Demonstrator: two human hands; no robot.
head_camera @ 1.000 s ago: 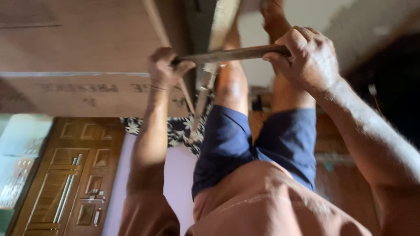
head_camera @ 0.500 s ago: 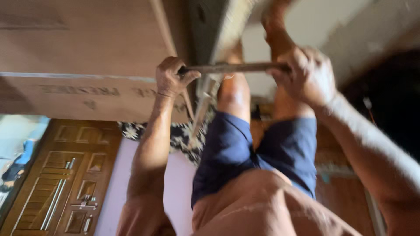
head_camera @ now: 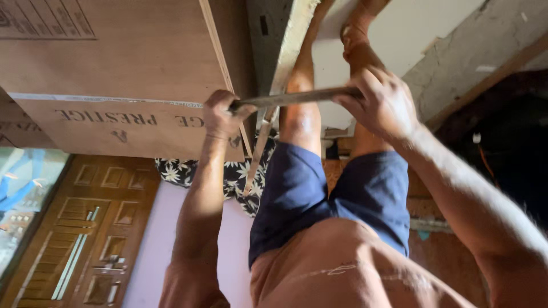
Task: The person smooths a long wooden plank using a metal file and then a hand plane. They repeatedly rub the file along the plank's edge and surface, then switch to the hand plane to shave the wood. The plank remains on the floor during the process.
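A bar (head_camera: 294, 98) runs across the middle, the left hand (head_camera: 221, 116) at its left end and the right hand (head_camera: 383, 105) at its right. A box (head_camera: 114, 74) lies left of it, a door (head_camera: 80, 228) below that. A plank (head_camera: 288, 45), possibly leaning, stands behind the bar.

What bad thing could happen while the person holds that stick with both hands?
The left hand and right hand grip a thin flat strip right above the bare legs, so a slip might strike a knee. The big plywood sheet stands close beside the left hand and might pinch fingers if it shifts.
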